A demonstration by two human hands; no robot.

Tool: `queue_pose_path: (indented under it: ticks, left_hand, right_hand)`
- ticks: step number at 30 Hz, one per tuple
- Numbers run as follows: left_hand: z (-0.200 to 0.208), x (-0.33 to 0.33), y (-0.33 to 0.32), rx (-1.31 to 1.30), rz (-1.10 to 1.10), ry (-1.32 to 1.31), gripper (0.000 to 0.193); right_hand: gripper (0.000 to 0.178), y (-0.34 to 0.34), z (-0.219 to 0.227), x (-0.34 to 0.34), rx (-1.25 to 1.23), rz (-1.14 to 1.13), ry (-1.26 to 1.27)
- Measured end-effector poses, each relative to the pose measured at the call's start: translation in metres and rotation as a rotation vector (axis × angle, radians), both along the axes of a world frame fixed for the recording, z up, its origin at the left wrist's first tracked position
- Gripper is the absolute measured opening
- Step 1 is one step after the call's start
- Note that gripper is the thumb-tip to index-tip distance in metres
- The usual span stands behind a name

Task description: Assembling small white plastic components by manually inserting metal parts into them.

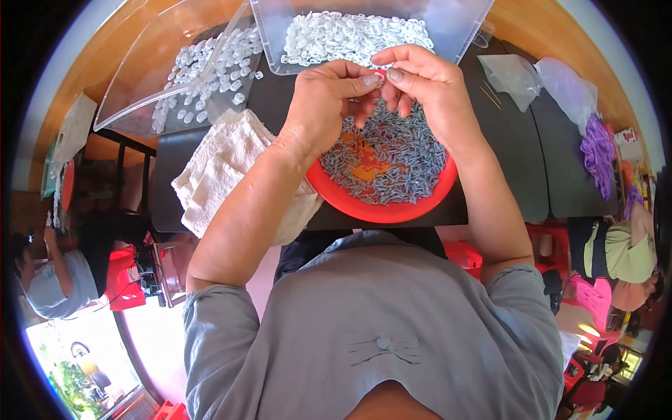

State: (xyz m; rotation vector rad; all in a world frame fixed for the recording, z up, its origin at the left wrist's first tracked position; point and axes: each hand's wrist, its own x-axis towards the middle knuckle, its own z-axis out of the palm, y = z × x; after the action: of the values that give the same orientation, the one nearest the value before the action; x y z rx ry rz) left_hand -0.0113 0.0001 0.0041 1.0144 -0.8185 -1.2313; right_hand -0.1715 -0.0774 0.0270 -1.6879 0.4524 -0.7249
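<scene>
Over the far side of a red basin (pixel 381 212), my left hand (pixel 322 94) and my right hand (pixel 435 87) meet fingertip to fingertip. Between their thumbs and fingers they pinch a small red-and-white piece (pixel 379 73), mostly covered by the fingers. Many thin grey screw-like pieces (pixel 413 164) lie loose in the basin below. Just beyond my hands, a clear plastic bin (pixel 273 42) holds a heap of small white plastic pieces (pixel 350 35).
To the left, a tilted clear container (pixel 126 105) holds more white pieces (pixel 210 63). A cream towel (pixel 224 164) lies beside the basin on the dark table (pixel 511 157). Clear bags (pixel 514 78), thin sticks (pixel 491 96) and purple cord (pixel 597 154) are at right. Other people sit at both sides.
</scene>
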Motion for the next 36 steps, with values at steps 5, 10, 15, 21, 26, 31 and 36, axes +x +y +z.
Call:
queue_pose_path:
  ticks: [5, 10, 15, 21, 26, 31, 36]
  left_hand:
    - [0.000, -0.002, 0.001, -0.007, 0.070, 0.127, 0.006]
    - [0.003, -0.006, 0.004, -0.049, 0.119, -0.128, 0.008]
    - [0.006, -0.016, 0.008, -0.107, 0.158, -0.318, 0.010]
    - [-0.001, -0.017, 0.007, -0.225, 0.212, -0.394, 0.009]
    - [0.006, -0.013, 0.011, -0.105, 0.190, -0.308, 0.011]
    - [0.000, -0.010, 0.005, -0.115, 0.151, -0.057, 0.012]
    - [0.001, -0.007, 0.006, -0.067, 0.126, -0.076, 0.013]
  right_hand:
    - [0.027, -0.001, 0.000, -0.001, 0.019, -0.006, 0.016]
    - [0.028, -0.003, 0.000, -0.003, 0.079, 0.018, 0.014]
    - [0.026, -0.003, -0.003, 0.000, 0.083, -0.029, -0.001]
    - [0.025, 0.004, -0.004, 0.004, 0.094, -0.054, -0.006]
    - [0.020, 0.005, -0.001, 0.002, -0.026, -0.099, -0.016]
    - [0.014, -0.004, -0.008, 0.001, -0.565, -0.159, -0.013]
    - [0.012, -0.004, -0.006, 0.000, -0.764, -0.163, -0.002]
